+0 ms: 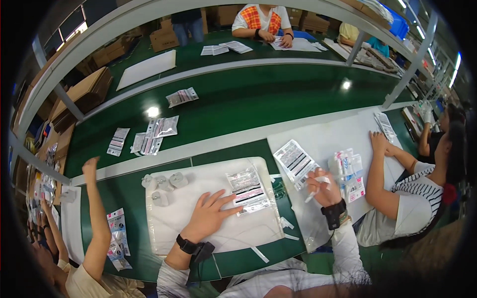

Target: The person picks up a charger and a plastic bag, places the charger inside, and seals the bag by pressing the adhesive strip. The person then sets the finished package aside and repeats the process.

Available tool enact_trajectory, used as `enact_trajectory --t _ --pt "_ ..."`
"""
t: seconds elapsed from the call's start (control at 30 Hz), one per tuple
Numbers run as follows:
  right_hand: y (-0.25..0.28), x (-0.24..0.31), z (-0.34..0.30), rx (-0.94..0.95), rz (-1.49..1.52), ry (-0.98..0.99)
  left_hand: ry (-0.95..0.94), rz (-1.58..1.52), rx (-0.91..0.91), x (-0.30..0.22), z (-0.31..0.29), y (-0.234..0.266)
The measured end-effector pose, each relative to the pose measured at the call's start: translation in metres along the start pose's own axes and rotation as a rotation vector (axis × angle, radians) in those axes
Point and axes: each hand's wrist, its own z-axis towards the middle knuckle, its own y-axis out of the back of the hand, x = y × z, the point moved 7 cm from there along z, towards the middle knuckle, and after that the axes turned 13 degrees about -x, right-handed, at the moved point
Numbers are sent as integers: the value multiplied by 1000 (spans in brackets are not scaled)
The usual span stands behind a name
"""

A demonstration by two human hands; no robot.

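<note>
My left hand (211,214) lies with its fingers spread on a white padded board, fingertips touching a silver printed packet (244,185). My right hand (325,188) is raised over the neighbouring white sheet, fingers curled round a slim white object (322,183) whose kind I cannot make out. Just left of that hand is another silver packet (296,161) with dark print. Beside it on the right lie clear packets (348,171) with pink and blue print. Several small whitish plastic pieces (161,186) stand at the left of the padded board (198,243).
A green conveyor belt (258,97) runs beyond a pale rail, carrying silver packets (156,133). Coloured packets (118,238) lie left of the board; loose white strips (261,254) lie near its edges. Co-workers sit close on both sides, with a left neighbour's arm (97,223) reaching forward.
</note>
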Motion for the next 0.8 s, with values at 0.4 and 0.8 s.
enact_trajectory --t 0.4,0.8 --pt "8 -34 21 -79 109 -171 -1 -11 13 -2 2 0" --pt "-94 -58 27 408 -1367 395 65 -24 34 5 -3 -6"
